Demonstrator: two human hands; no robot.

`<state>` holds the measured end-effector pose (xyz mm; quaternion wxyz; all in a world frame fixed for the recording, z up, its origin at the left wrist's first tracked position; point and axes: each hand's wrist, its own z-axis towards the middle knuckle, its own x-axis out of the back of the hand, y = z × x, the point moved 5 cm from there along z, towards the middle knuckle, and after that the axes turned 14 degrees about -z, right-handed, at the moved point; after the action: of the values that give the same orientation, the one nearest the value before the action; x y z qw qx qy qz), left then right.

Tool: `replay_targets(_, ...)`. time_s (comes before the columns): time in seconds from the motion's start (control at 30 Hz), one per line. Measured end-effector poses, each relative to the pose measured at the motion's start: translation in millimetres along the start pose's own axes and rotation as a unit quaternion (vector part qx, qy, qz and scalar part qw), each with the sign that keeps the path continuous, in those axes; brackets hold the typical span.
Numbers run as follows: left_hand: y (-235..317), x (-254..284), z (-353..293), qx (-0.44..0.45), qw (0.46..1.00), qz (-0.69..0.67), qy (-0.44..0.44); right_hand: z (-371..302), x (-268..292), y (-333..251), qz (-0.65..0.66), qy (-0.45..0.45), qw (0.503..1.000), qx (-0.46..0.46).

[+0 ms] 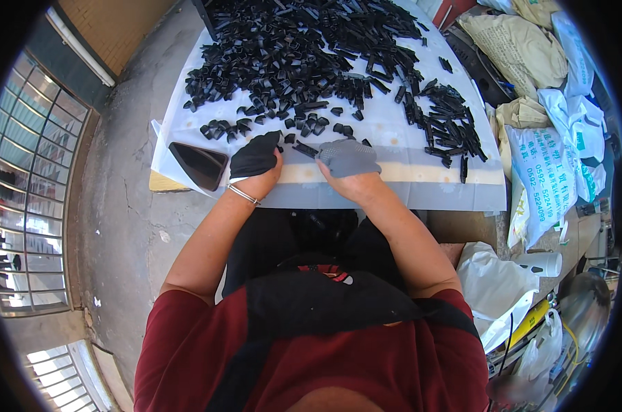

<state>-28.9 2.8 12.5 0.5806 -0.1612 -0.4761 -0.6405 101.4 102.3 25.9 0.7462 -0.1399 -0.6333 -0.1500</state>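
My left hand (257, 165), in a black glove with a bare thumb, is closed near the table's front edge. A small dark bit shows at its fingertips, too small to name. To its right, my right hand (348, 165), in a grey dotted glove, pinches a narrow black plastic piece (304, 149) that points toward the left hand. The two hands are a short gap apart. Just beyond them lie several loose short, bent black plastic pieces (313, 124). A silver bracelet (245, 195) circles my left wrist.
A large heap of black plastic pieces (276, 65) covers the far part of the cloth-covered table (420, 194). Longer black strips (455, 127) lie at the right. A phone (200, 165) rests at the front left corner. Filled sacks (541, 175) stand right of the table.
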Motion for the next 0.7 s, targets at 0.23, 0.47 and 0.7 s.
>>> replay_targets(0.23,-11.5,19.3,-11.2,0.138,0.984,-0.113,-0.009,16.9,17.4,-19.1,0.024,-0.081,0.993,-0.078)
replay_targets(0.47,-0.7,28.2,-25.2,0.132,0.979,-0.152,-0.039,7.9,-4.0,-23.5,-0.001,-0.078,0.996,-0.044)
replay_targets(0.7,20.2,24.5,-39.7,0.287,0.886,-0.249,-0.266,-32.6,32.8,-20.7,0.159,0.195,0.967,0.037)
